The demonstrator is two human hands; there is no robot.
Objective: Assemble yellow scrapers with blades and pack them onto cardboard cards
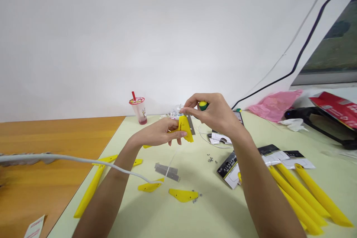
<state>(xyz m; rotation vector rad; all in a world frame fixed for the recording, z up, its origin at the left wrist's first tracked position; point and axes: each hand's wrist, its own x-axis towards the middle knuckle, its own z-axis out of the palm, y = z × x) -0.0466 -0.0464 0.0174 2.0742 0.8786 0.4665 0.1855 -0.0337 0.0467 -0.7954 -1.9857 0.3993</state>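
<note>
Left hand [161, 131] grips yellow tapered plastic piece [185, 128], thumb on near face, held above pale green tabletop [214, 212]. Grey metal strip [191, 123] shows along piece's right edge. Right hand [213, 111] curled around rounded green-and-yellow handle [203, 105]; thumb and index fingertips right at piece's top end, contact unclear. Piece sits between hands, just below right fingertips. On table below: 2 flat grey metal plates [166, 171], 2 yellow winged plastic parts [182, 195], small silver screws [210, 160].
</note>
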